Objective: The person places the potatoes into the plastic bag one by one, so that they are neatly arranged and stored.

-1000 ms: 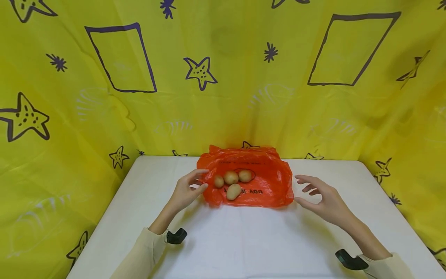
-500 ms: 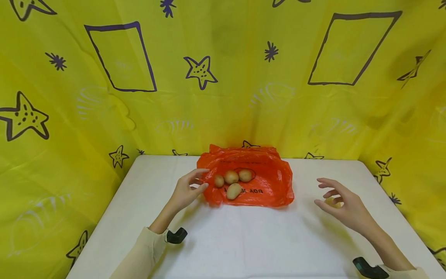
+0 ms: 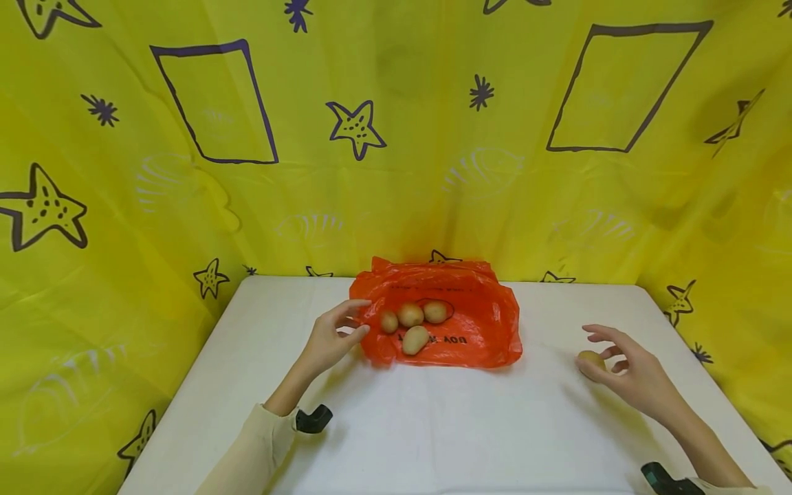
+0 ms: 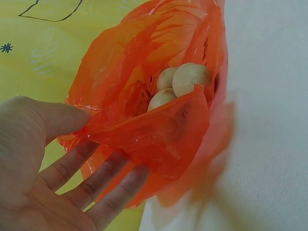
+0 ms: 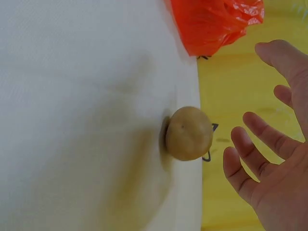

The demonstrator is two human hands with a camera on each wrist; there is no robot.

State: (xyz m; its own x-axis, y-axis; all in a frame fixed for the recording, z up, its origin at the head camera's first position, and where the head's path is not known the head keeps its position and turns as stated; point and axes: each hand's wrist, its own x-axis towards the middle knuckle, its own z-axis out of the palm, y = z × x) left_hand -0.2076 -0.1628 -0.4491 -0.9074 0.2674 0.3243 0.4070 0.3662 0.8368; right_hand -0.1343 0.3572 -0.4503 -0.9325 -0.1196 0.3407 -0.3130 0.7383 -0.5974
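A red plastic bag [image 3: 476, 326] lies with its mouth spread toward me, several potatoes [image 3: 410, 315] inside. My left hand [image 3: 331, 337] pinches the bag's left edge. In the left wrist view the thumb lies over the red film and the fingers are behind it; three potatoes [image 4: 192, 79] show past the fold. A single potato [image 5: 189, 134] sits on the table to the right of the bag. My right hand [image 3: 637, 375] is beside it, fingers loosely spread; in the right wrist view a gap separates the fingertips from the potato.
A white cloth covers the table [image 3: 421, 426]. Yellow curtain [image 3: 408, 192] with star drawings rises behind its back edge and along both sides. The bag stands close to the back edge.
My right hand has moved from the bag's right edge farther right and a little nearer me. The lone potato now shows beside its thumb. My left hand and the bag have stayed put.
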